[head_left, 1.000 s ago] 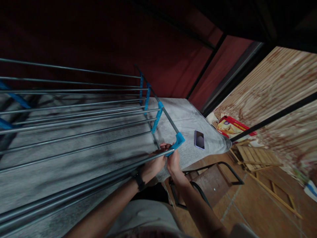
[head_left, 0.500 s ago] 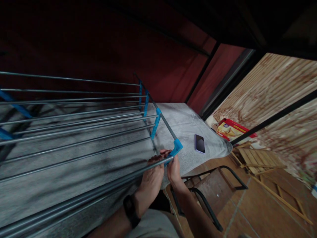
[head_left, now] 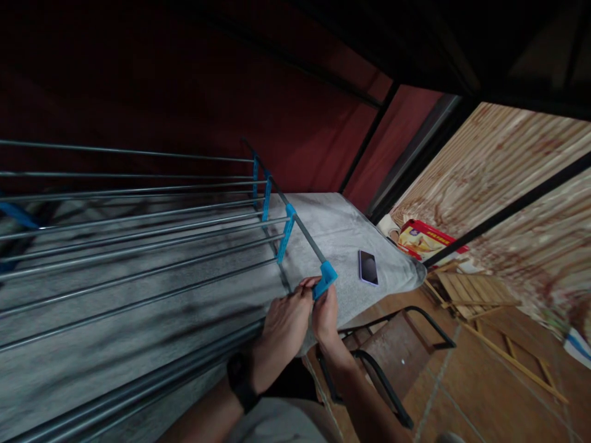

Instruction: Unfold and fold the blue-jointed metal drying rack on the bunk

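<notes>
Left hand (head_left: 289, 320): fingers bent and bunched together against the left end of a blue plastic angled corner connector (head_left: 325, 280); what they pinch underneath is hidden. Right hand (head_left: 325, 315): fingers closed round the connector's lower side, tips partly covered by it. Hands nearly meet. Black-strapped wristwatch (head_left: 240, 375) on left wrist, behind the fingers.

Connector belongs to a long rack of grey metal rods and blue plastic fittings (head_left: 184, 239), lying beyond and to the left of the fingers. From the connector a slim grey metal side bar (head_left: 310, 240) runs away, up and left. Blue slotted plastic strips (head_left: 285, 237) hang along it, rods joined to them. Thick dark grey tubes (head_left: 152, 377) run leftward from beneath the left hand.

Under and past the fingers: pale grey mottled cloth (head_left: 337, 227). On it, right of the fingers, a dark-screened phone with lilac edge (head_left: 368, 267), near the connector, apart.

Lower right of the fingers: black tube-framed chair with brown seat (head_left: 397, 347). Farther right: red-and-yellow printed box (head_left: 431, 240), slatted wooden furniture piece (head_left: 475, 289) on orange-brown tiled floor (head_left: 508, 400).
</notes>
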Demonstrator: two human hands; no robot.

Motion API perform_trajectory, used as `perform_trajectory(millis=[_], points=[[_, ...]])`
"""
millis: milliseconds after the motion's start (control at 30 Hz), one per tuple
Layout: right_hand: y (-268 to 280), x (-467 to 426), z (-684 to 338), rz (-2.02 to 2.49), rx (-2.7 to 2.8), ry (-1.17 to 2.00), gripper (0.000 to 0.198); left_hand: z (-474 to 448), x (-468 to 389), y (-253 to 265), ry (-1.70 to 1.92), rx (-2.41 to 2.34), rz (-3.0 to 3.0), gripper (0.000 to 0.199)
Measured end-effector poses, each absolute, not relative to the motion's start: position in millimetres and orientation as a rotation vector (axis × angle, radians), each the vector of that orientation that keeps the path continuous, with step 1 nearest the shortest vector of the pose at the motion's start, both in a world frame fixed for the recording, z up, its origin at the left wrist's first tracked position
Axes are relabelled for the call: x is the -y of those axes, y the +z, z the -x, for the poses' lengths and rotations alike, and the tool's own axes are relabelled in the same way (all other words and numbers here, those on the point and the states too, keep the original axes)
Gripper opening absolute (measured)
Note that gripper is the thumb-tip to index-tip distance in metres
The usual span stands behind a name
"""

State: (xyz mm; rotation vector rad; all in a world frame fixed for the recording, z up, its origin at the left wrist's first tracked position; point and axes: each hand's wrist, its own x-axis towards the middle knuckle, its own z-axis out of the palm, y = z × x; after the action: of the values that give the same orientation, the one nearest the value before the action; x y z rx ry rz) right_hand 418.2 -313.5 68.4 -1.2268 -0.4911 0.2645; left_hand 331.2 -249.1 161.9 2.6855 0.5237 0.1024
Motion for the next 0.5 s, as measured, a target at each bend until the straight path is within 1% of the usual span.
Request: perform_trajectory(millis=[133, 300, 500], points=[[69, 312, -417, 1.230, 0.524, 0.238, 0.028, -326, 243, 150, 0.079, -0.506, -2.602, 0.035], [72, 311, -415, 1.311, 0.492, 0.186, 0.024, -327, 242, 151, 0.069, -0.562, -2.563, 0.036], [71, 310, -415, 1.320, 0.475, 0.179, 0.024, -330, 246, 161, 0.066, -0.608, -2.572, 0.035]])
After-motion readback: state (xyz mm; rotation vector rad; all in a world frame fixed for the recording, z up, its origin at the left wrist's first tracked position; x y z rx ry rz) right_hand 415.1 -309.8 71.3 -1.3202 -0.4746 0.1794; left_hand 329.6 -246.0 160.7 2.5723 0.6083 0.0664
